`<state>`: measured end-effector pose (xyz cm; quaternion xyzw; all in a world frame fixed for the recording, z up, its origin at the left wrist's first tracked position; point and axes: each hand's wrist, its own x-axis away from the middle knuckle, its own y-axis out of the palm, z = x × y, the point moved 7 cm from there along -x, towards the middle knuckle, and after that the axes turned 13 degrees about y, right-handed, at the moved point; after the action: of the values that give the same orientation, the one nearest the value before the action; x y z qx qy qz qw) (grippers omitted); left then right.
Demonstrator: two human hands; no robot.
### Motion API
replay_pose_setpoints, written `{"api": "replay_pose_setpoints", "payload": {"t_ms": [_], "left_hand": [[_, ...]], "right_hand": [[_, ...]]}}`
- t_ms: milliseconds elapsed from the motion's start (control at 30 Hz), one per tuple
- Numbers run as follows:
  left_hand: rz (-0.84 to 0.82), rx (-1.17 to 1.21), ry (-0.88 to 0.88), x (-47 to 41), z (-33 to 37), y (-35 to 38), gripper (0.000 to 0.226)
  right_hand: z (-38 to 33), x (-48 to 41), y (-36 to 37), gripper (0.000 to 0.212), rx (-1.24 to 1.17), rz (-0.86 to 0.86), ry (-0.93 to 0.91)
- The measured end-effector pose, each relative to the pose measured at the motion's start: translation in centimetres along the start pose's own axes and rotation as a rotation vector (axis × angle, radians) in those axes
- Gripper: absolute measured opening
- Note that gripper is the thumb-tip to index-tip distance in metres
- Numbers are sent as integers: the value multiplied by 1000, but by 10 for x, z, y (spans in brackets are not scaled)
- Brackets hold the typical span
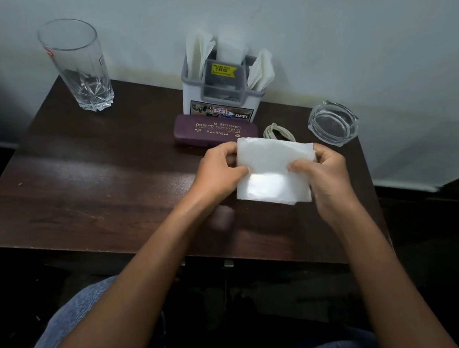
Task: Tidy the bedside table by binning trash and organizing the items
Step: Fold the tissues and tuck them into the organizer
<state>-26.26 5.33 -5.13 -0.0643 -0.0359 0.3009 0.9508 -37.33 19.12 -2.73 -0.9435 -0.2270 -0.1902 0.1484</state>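
White square napkin (274,166), slightly creased, over dark bedside table (101,177)

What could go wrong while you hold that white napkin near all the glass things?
1. The glass ashtray sits just beyond the right hand, near the right edge of the table; a careless swing might knock it off.
2. The left hand and the right hand both pinch the thin napkin; pulling apart could tear it.
3. The organizer already looks stuffed with napkins, so pushing another in might spill some out.
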Motion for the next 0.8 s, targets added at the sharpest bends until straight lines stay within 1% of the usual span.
{"api": "replay_pose_setpoints", "payload": {"t_ms": [67,133,267,400,467,567,633,733,800], "left_hand": [[-13,138,-85,2,-3,2,30],[-12,239,-155,4,-5,3,29],[32,293,-214,6,-8,0,25],[85,296,-214,6,-7,-4,16],[106,309,-194,5,-6,-4,18],[100,314,-175,5,-3,-4,21],[86,303,-163,6,-1,-3,24],[87,292,-153,6,1,-3,31],[95,298,-177,6,1,-3,34]], "right_hand": [[-2,-1,-3,28,-22,-21,24],[-3,-2,-6,26,-31,-48,60],[0,-2,-7,21,4,-127,141],[2,-4,-8,24,-33,-130,172],[0,-4,-8,25,-65,-112,162],[-2,-3,-8,26,-45,-101,131],[-4,-4,-9,32,-59,-88,111],[-7,-6,-11,48,-103,-89,67],[-8,-6,-12,51,-93,-89,28]]}}
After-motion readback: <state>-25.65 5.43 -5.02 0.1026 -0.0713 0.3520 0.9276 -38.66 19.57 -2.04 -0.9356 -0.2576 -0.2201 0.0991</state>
